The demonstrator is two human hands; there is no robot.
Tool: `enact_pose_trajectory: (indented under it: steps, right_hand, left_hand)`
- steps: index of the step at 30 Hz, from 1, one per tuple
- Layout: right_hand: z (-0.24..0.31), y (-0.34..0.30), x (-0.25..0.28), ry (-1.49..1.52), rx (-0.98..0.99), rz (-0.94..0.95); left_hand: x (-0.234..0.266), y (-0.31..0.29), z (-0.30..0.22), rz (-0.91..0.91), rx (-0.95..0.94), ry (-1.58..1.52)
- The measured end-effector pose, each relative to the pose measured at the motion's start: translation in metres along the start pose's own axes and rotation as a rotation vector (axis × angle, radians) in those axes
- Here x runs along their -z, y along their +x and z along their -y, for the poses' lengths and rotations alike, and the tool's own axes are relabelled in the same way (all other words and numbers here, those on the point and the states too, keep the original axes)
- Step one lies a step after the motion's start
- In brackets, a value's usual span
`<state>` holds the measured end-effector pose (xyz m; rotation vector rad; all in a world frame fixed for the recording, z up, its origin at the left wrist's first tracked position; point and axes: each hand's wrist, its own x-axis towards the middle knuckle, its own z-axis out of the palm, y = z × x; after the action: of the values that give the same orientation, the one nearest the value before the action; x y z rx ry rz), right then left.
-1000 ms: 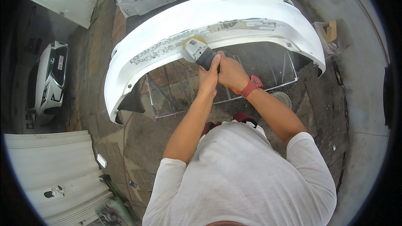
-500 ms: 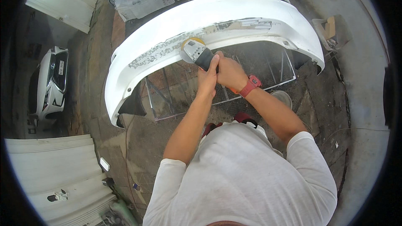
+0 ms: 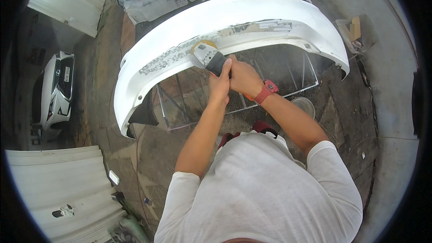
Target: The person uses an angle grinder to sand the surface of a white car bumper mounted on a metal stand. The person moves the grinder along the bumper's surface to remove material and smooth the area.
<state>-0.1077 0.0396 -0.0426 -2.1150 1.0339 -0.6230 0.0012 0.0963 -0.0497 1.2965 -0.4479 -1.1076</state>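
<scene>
Both my hands are wrapped round the black grip of a grey angle grinder (image 3: pixel 207 56) with a yellow disc. My left hand (image 3: pixel 219 85) grips from the left, its thumb along the handle. My right hand (image 3: pixel 244 77) closes over the rear end, a red watch on its wrist. The disc lies against a white car bumper (image 3: pixel 216 13), at the lower edge of a rough, scuffed grey strip. Patches of grey and dark material show along that strip toward the right. The disc's contact face is hidden under the tool.
A metal frame (image 3: pixel 270 94) stands under the bumper. A round bucket (image 3: pixel 303 106) is right of my feet. A box of odds and ends (image 3: pixel 355 33) sits by the right wall. At left stands a white car front (image 3: pixel 58 90); a covered panel (image 3: pixel 166 2) lies beyond the bumper.
My hands and the grinder have shifted slightly left along the scuffed strip. The grip on the tool looks the same.
</scene>
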Motion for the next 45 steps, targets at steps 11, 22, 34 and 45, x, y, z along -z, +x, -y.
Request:
enact_pose_trajectory:
  steps: [11,22,34,45]
  right_hand:
    - [0.004,0.01,-0.009,-0.013,-0.016,0.01]
    - [0.009,0.011,-0.006,-0.016,-0.026,0.061]
    - [-0.01,-0.007,0.009,0.028,-0.079,-0.031]
    - [-0.02,-0.014,0.033,-0.03,-0.077,0.052]
  left_hand:
    - [0.018,0.014,0.003,-0.005,0.076,0.056]
    - [0.02,0.014,0.005,-0.005,0.034,0.037]
    - [-0.01,0.002,0.004,0.075,0.067,0.065]
    - [-0.028,-0.003,0.023,0.074,0.079,0.025]
